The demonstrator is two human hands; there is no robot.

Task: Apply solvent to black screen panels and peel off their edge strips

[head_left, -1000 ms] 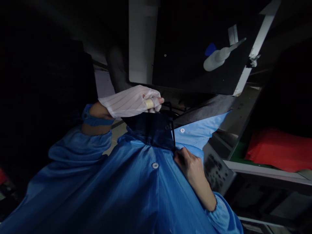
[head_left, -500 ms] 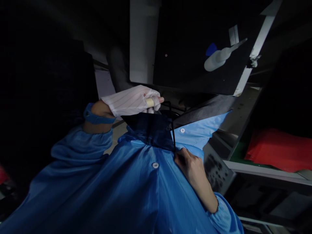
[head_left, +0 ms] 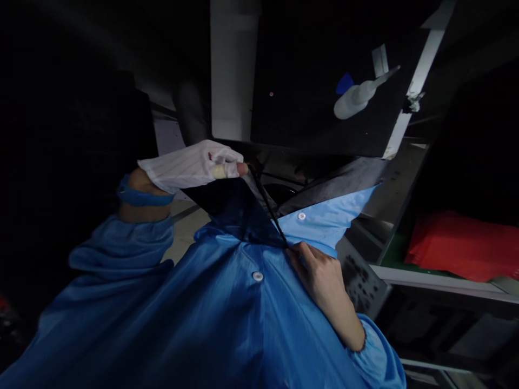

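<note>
My left hand (head_left: 190, 165) wears a striped white glove, with a yellowish wrap on the bare-tipped thumb. It is closed, pinching the upper end of a thin black cord (head_left: 268, 205). The cord runs taut and slanting down to my bare right hand (head_left: 324, 275), whose closed fingers grip its lower end in front of the blue smock (head_left: 227, 313). A dark smock flap (head_left: 239, 210) hangs beneath my left hand. A lighter blue panel with a white button (head_left: 301, 216) spreads beside the cord. Shadow hides the fingertips of my right hand.
Ahead stands a dark tabletop (head_left: 300, 124) with a pale left edge. On it lie a white squeeze bottle (head_left: 354, 101), a blue piece (head_left: 344, 84) and a small pale card (head_left: 380, 60). Red sheets (head_left: 462, 246) rest on a shelf at the right. A blue wristband (head_left: 146, 197) circles my left wrist.
My left hand has moved left, drawing the cord from a nearly vertical hang into a straight slant. My right hand has stayed nearly in place. The view has shifted slightly.
</note>
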